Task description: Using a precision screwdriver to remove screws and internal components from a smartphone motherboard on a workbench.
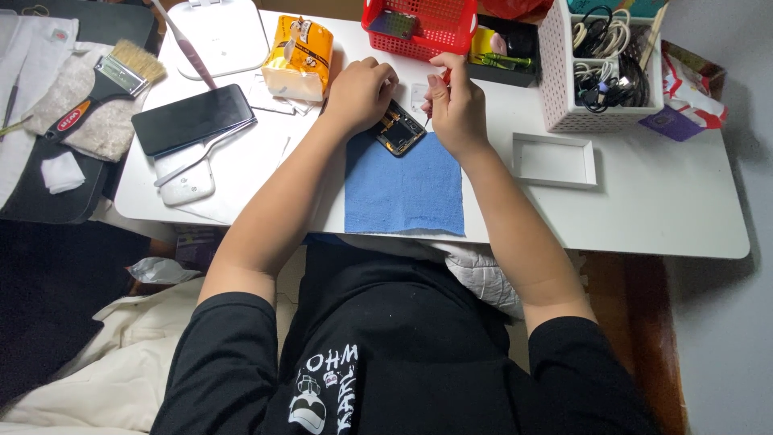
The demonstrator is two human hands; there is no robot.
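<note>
Opened phone (400, 128) lies at top edge of blue cloth (404, 187) on white worktop (660, 201), long axis diagonal, upper left to lower right. Left hand (361, 91) curled, pinning phone's upper end. Right hand (456, 106) fisted around red-handled tool (444, 78), tip angled down toward phone. Both forearms converge from near edge.

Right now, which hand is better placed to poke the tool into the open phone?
Probably the right hand. Its fingers pinch a thin red-handled tool whose tip points toward the open phone at the blue cloth's top edge. The left hand rests on the phone's other end, apparently steadying it.
</note>
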